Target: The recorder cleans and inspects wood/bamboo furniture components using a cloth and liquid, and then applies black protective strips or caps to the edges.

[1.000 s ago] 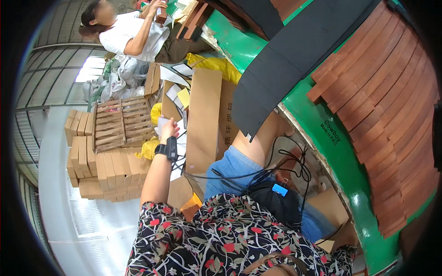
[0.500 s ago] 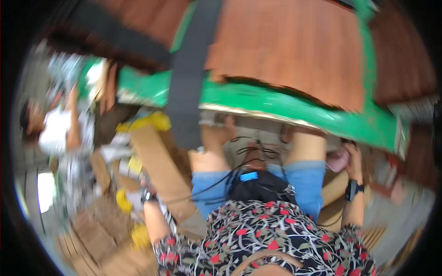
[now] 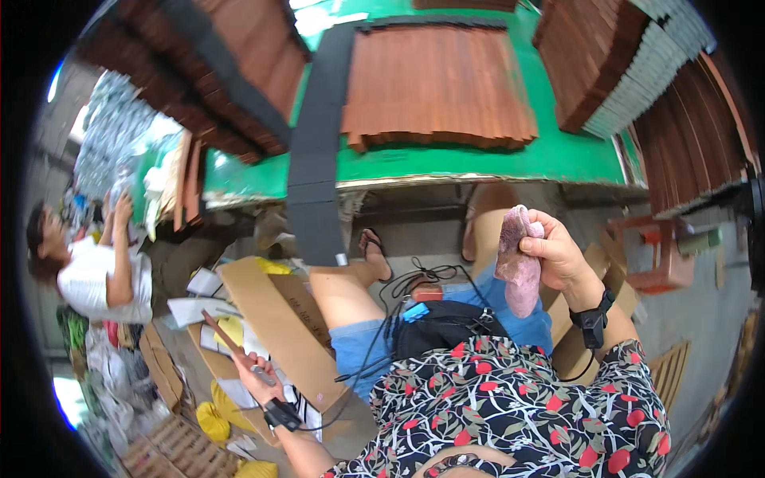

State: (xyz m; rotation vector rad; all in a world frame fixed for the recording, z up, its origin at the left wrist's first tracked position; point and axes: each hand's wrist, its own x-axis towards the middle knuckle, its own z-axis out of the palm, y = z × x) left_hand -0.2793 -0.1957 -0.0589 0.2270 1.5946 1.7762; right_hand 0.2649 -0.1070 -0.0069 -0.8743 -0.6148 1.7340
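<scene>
My right hand (image 3: pixel 562 253) is raised over my right thigh, pinching a stained pink cloth piece (image 3: pixel 523 275) between thumb and fingers. The cloth is bunched and hangs down; it resembles a glove or sock, but I cannot tell which. Low on the left, my left hand (image 3: pixel 259 382) is closed around a narrow reddish-brown strip (image 3: pixel 221 331) that slants up and left beyond the fingers. A small greyish piece (image 3: pixel 263 373) shows at that hand too. Beside it stands an open cardboard box (image 3: pixel 275 319) with papers around it.
Ahead is a green-topped table (image 3: pixel 470 167) bearing a row of reddish-brown strips (image 3: pixel 438 88) and taller stacks (image 3: pixel 586 56) at both sides. A black band (image 3: pixel 315 159) hangs over its front edge. Another person (image 3: pixel 103 267) works at left. A reddish stool (image 3: pixel 657 259) stands right; black cables (image 3: pixel 406 287) cross my lap.
My right hand has lifted from beside my thigh, bringing the pink cloth up and inward. My left hand has moved slightly lower, and the brown strip now shows clearly. The view has steadied.
</scene>
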